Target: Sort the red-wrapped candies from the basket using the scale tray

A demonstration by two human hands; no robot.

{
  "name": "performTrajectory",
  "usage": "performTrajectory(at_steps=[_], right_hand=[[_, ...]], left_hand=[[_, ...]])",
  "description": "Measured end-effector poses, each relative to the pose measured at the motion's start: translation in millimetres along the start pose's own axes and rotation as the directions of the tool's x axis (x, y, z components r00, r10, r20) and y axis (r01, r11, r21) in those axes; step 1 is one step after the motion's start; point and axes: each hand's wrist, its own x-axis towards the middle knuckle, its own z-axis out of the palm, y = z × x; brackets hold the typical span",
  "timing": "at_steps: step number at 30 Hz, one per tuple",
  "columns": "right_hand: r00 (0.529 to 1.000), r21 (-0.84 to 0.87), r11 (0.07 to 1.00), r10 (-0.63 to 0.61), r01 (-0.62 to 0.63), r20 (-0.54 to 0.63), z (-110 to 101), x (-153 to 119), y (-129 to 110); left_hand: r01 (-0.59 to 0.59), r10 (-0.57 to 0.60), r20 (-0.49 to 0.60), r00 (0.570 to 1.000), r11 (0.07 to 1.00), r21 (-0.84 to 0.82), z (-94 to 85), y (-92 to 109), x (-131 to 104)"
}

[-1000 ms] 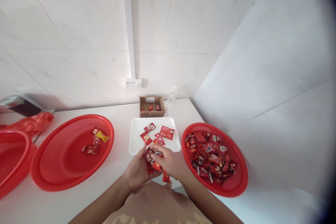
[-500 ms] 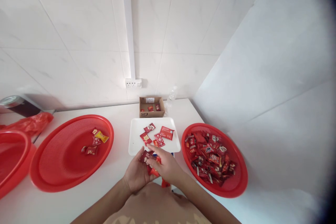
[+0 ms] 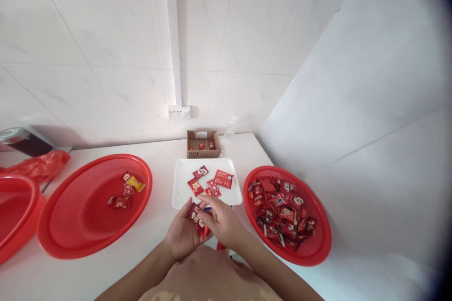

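Palm up in front of my body, my left hand [image 3: 183,235] cups several red candy packets [image 3: 195,214]. My right hand [image 3: 221,221] lies over them, its fingers bent onto the packets, partly hiding them. Just beyond both hands sits a white tray [image 3: 181,176] with several red packets [image 3: 195,186] spread on it. To the right, a red basket [image 3: 326,240] holds a heap of red packets [image 3: 282,207]. The red basket [image 3: 70,207] on the left contains several red packets [image 3: 122,202] and a yellow one [image 3: 136,183].
Behind the tray stands a small cardboard box [image 3: 203,154] with a few packets, beside a clear plastic bottle [image 3: 231,128]. At far left are another red basket [image 3: 21,225], a red plastic bag [image 3: 45,164] and a dark cylindrical container [image 3: 26,143]. Walls bound the table behind and right.
My right hand has closed in slightly over my left palm, and less of the orange-red packet shows between them. The view has shifted a little.
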Motion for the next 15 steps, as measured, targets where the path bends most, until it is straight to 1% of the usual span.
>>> performTrajectory(at_steps=[3, 6, 8, 11, 13, 15], right_hand=[[0.995, 0.062, 0.998, -0.016, 0.023, -0.100, 1.2, 0.1, -0.2], [0.969, 0.001, 0.992, -0.126, 0.129, -0.212, 7.4, 1.8, -0.6], [0.949, -0.067, 0.978, -0.209, 0.199, -0.234, 13.9, 3.8, -0.5], [0.918, -0.171, 0.941, -0.327, 0.293, -0.226, 22.3, 7.2, 1.4], [0.904, -0.180, 0.936, -0.341, 0.302, -0.257, 24.0, 8.9, 4.1], [0.903, -0.102, 0.961, -0.275, 0.256, -0.331, 22.6, 9.8, 7.7]], left_hand=[[0.043, -0.043, -0.019, 0.999, 0.998, 0.049, -1.4, -1.4, 0.9], [0.093, -0.093, -0.008, 0.996, 0.989, 0.117, -4.1, -6.9, 4.7], [0.105, -0.110, 0.023, 0.994, 0.984, 0.142, -6.2, -11.1, 7.6], [0.086, -0.092, 0.033, 0.995, 0.986, 0.145, -8.3, -14.4, 9.8], [0.097, -0.102, 0.028, 0.994, 0.985, 0.143, -8.2, -13.8, 9.1], [0.109, -0.112, 0.014, 0.994, 0.983, 0.148, -6.2, -11.7, 6.8]])
